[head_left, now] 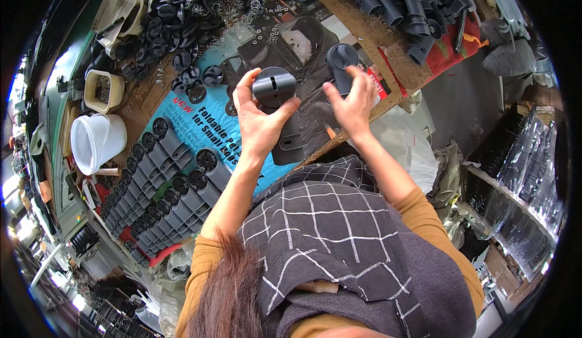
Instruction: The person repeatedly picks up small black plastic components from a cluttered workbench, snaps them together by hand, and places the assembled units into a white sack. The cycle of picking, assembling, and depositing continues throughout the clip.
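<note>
My left hand [257, 123] is closed around a short dark grey plastic tube piece [274, 82] with a narrow slot in its side. It is held above the dark work surface, its curved face turned up. To its right, my right hand [356, 104] has thumb and fingers at the lower end of another dark grey plastic tube fitting [341, 59], which carries a round disc at its top. The underside of this fitting is hidden by my fingers. Beneath both hands lies a dark mat [309, 110].
Rows of grey tube parts with black wheels [173, 147] lie on a blue printed sheet [273, 171] at left. Beyond are a white bucket [100, 144], a cream tub [116, 92], black wheel parts [154, 47] and loose washers [242, 29]. Grey tubes [391, 13] pile up at far right.
</note>
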### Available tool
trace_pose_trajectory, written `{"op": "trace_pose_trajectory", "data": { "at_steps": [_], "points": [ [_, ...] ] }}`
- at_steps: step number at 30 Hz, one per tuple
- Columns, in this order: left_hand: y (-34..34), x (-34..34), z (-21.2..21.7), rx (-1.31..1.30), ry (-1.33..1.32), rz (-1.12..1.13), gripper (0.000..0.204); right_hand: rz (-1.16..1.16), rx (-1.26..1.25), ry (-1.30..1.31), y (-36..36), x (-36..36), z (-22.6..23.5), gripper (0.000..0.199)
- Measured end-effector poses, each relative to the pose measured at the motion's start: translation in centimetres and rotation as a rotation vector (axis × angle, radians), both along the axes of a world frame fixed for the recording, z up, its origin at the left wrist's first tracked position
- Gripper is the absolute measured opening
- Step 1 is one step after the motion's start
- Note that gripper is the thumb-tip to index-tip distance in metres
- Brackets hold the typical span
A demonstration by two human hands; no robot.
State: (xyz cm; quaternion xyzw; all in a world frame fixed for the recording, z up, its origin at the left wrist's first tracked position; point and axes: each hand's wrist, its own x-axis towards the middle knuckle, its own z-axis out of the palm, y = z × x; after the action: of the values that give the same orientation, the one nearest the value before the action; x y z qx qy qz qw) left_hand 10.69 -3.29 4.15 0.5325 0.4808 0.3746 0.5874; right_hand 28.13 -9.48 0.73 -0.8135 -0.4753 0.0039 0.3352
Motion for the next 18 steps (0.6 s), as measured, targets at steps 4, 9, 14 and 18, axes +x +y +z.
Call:
{"op": "trace_pose_trajectory", "data": {
  "at_steps": [4, 9, 14, 18],
  "points": [
    [0.0, 0.2, -1.2, 0.122, 0.181, -0.047, 0.081, -0.179, -0.252, 0.108, 0.5, 2.3, -4.2, 0.073],
    [0.2, 1.8, -1.7, 0.051, 0.1, -0.087, 0.08, 0.062, 0.126, 1.795, -2.9, 3.3, -1.0, 0.053],
    [-0.7, 5.5, -2.0, 0.101, 0.232, -0.275, 0.075, 0.101, 0.284, 2.036, -7.3, 2.0, 3.0, 0.058],
    [-4.0, 10.2, -3.3, 0.306, 0.356, -0.432, 0.066, -0.103, 0.235, 2.284, -12.1, 1.4, 2.9, 0.038]
  ]
}}
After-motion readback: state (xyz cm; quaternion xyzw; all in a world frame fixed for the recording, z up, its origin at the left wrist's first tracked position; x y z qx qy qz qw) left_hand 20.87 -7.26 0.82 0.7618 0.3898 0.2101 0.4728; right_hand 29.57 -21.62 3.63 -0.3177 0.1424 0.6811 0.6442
